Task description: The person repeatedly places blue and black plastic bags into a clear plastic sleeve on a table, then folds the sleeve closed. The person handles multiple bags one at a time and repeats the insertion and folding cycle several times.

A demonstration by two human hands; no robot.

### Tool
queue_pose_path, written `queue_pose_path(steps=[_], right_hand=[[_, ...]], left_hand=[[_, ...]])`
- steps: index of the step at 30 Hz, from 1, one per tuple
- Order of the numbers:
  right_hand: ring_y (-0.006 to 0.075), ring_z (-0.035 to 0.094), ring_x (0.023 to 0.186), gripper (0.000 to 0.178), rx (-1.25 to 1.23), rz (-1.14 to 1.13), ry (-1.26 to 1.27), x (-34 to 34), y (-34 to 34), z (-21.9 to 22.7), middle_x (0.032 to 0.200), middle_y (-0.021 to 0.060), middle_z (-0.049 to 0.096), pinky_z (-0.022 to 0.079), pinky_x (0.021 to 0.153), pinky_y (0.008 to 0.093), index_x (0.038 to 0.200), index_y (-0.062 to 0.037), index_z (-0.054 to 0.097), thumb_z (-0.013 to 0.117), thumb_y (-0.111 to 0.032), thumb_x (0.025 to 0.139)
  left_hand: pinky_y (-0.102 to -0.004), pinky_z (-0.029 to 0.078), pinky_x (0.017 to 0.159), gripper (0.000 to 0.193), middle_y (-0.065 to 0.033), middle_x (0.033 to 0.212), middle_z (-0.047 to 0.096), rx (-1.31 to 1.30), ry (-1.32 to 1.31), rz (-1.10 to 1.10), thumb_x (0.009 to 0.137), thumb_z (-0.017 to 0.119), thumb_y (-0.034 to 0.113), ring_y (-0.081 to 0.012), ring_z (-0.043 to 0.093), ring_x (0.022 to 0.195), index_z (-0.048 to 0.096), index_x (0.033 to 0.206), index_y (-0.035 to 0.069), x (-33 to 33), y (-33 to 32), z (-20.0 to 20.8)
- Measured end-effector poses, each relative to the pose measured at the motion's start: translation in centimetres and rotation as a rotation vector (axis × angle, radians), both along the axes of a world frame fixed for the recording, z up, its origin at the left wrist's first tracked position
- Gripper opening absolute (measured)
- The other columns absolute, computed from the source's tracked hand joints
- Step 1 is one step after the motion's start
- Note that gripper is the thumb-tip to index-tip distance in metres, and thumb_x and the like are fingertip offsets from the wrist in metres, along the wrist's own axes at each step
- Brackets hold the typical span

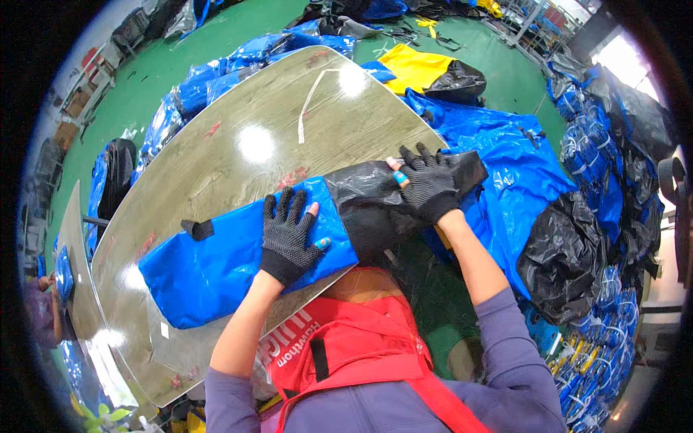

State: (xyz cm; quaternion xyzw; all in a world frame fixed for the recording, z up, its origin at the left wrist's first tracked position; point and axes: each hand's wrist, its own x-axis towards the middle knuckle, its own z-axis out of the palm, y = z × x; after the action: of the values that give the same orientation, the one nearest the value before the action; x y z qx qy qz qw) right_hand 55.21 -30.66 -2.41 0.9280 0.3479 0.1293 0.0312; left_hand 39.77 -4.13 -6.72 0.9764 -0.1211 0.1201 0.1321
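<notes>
A blue and black plastic-coated bag (209, 256) lies flattened across the near edge of a glossy wood-patterned table (238, 173). My left hand (289, 234), in a black dotted glove with some bare fingertips, rests with fingers spread on the blue part. On the black part, toward its right end, lies my right hand (426, 180), gloved alike, fingers stretched out and blue tape round a finger. A short black strap (197, 229) sticks out from the bag's upper left edge. Whatever lies beneath my palms is hidden.
Blue and black sheets (520, 187) are heaped against the table's right side, with a yellow and black bag (419, 68) beyond. Bundled blue bags (599, 346) are stacked at the far right. At the left edge, a person (45, 310) stands by another table. The floor (274, 18) is green.
</notes>
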Motion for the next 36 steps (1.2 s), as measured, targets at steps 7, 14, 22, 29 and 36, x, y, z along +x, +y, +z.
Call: queue_pose_path(steps=[7,14,22,29,36], right_hand=[[0.0379,0.054,0.111,0.046,0.883,-0.220,-0.280,-0.6,-3.8,-6.5,0.114,0.0184,0.061,0.040,0.096,0.0480,0.120,-0.0054,0.058,0.063,-0.033,0.084],[0.0290,0.057,0.111,0.062,1.600,-0.324,0.570,-4.8,-0.8,-1.6,0.132,0.0170,0.053,0.046,0.096,0.0440,0.128,0.0011,0.052,0.078,-0.020,0.076],[0.0463,0.043,0.122,0.064,0.674,0.343,0.186,-11.3,11.9,1.0,0.127,0.0238,0.051,0.027,0.106,0.0563,0.124,-0.0201,0.059,0.071,-0.036,0.063],[0.0432,0.052,0.114,0.063,0.659,0.484,0.506,-13.3,11.5,-1.1,0.120,0.0251,0.055,0.038,0.100,0.0507,0.132,-0.0056,0.047,0.064,-0.028,0.076],[0.0442,0.043,0.122,0.063,0.273,0.222,0.254,-11.5,16.5,-2.8,0.126,0.0305,0.050,0.022,0.109,0.0571,0.122,0.0007,0.056,0.057,-0.041,0.075]], left_hand=[[-0.0521,0.016,0.115,0.080,-0.0285,0.142,0.037,-0.089,-0.045,-0.075,0.079,0.059,0.056,-0.0440,0.030,0.136,0.044,0.135,0.000,5.5,-7.4,-0.8],[-0.0520,0.016,0.114,0.074,-0.0245,0.141,0.041,-0.089,0.038,-0.099,0.079,0.059,0.056,-0.0387,0.033,0.135,0.048,0.132,0.005,5.5,-6.5,-2.1],[-0.0462,0.022,0.113,0.053,-0.0196,0.141,0.044,-0.224,0.225,-0.402,0.093,0.049,0.044,-0.0357,0.035,0.133,0.051,0.133,0.009,-3.1,-3.0,3.0],[-0.0468,0.034,0.105,0.057,-0.0219,0.134,0.050,0.134,0.080,0.082,0.085,0.055,0.030,-0.0373,0.049,0.122,0.045,0.132,0.000,-5.3,4.0,3.8],[-0.0520,0.020,0.112,0.053,-0.0211,0.140,0.045,-0.013,0.037,0.178,0.088,0.050,0.028,-0.0371,0.037,0.133,0.046,0.133,-0.001,-4.5,5.1,-3.8]])
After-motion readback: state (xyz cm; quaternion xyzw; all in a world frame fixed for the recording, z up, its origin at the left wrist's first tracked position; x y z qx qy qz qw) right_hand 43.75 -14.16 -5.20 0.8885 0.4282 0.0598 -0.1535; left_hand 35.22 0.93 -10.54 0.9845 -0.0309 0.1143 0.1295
